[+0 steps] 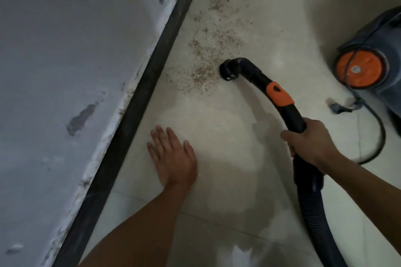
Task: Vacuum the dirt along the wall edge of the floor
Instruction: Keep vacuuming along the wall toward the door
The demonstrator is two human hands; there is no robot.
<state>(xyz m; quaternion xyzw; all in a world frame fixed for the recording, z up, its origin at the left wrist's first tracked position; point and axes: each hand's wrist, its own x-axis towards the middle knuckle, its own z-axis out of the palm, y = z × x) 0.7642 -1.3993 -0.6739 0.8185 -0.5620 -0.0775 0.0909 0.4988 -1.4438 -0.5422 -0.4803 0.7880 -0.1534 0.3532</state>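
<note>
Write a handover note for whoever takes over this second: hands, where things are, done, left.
Left hand: open, flat on the floor near the baseboard, holding nothing.
Right hand: grips the hose handle.
Nozzle: down at the floor, at the right edge of the dirt.
Vacuum cleaner: on the floor to the right.
Done: the floor around the left hand looks free of grit.
Left: the dirt from the nozzle onward, scattered beside the baseboard away from the person. Probably sweep the nozzle left into it, then forward.

Dirt (pixel 205 60), perhaps sand, beside black hose (pixel 291 115)
</note>
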